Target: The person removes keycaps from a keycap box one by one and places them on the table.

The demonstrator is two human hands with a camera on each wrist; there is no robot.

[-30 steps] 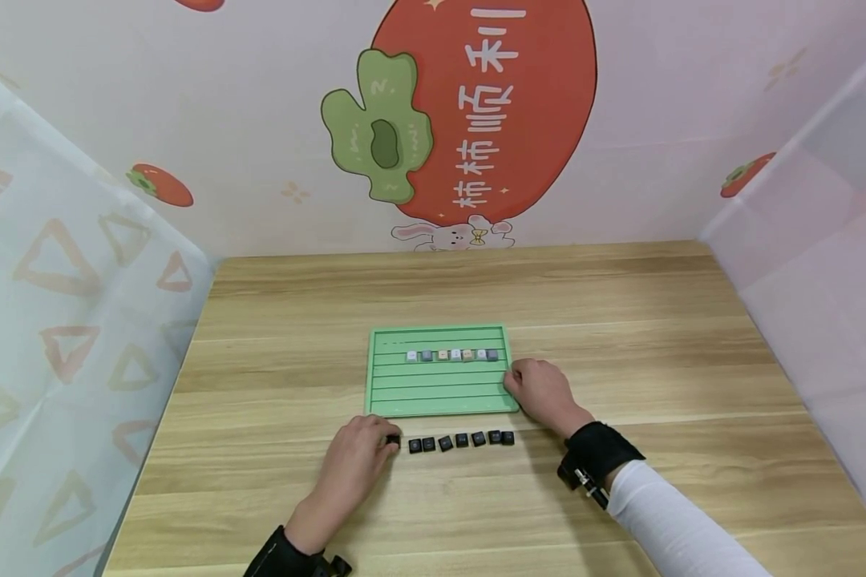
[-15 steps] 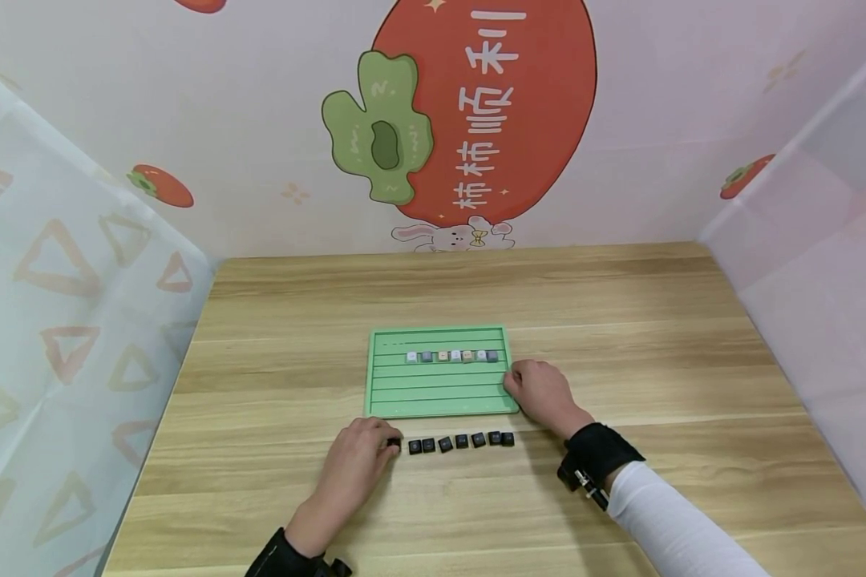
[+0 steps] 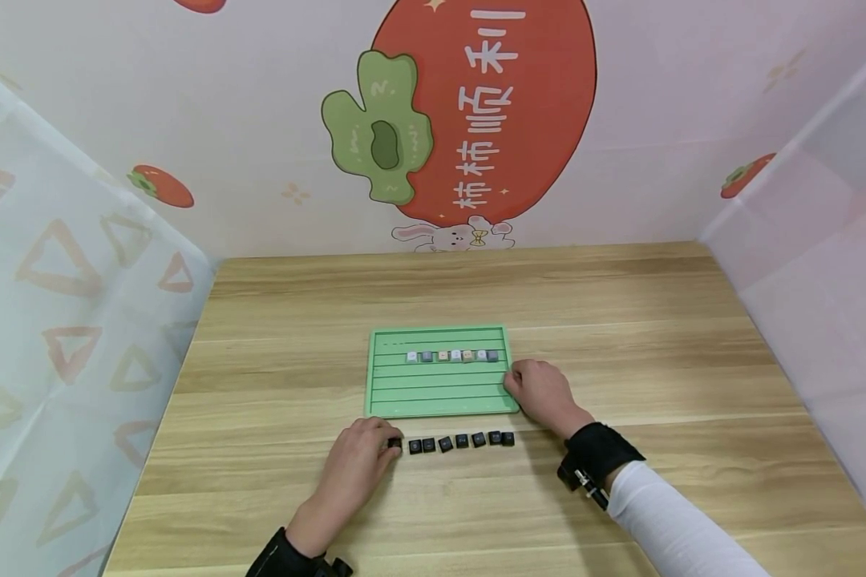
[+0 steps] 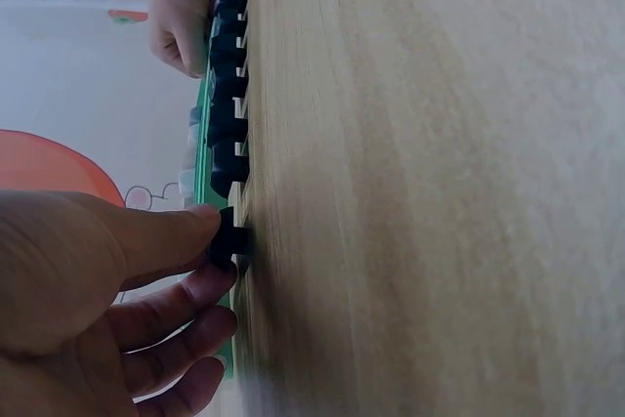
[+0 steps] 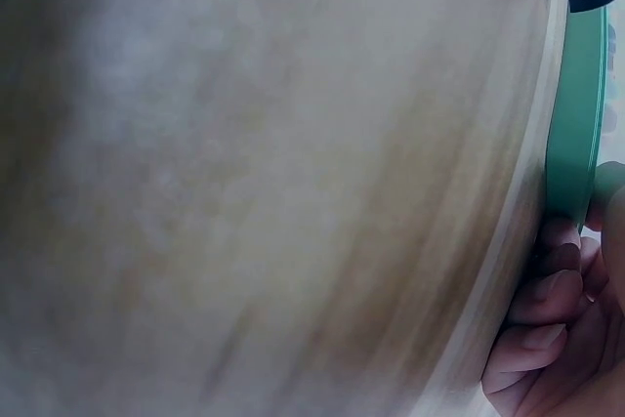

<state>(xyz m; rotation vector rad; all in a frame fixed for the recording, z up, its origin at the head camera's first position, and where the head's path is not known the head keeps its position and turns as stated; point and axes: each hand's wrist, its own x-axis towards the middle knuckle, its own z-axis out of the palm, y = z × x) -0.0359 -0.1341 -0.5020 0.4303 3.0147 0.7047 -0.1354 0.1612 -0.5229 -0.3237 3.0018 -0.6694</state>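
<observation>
My left hand pinches a small black keycap between thumb and forefinger, low over the wooden table at the left end of a row. Several more black keycaps lie to its right, spaced a little unevenly. Behind them is a green ridged board, carrying a line of several white, grey and beige keycaps on an upper ridge. At the board's right edge my right hand grips it. In the right wrist view the thumb lies over the green board edge and the fingers are curled beneath.
The wooden table extends around the board on all sides. A printed backdrop stands behind its far edge, with cloth side panels at left and right. Each wrist wears a black strap with a camera.
</observation>
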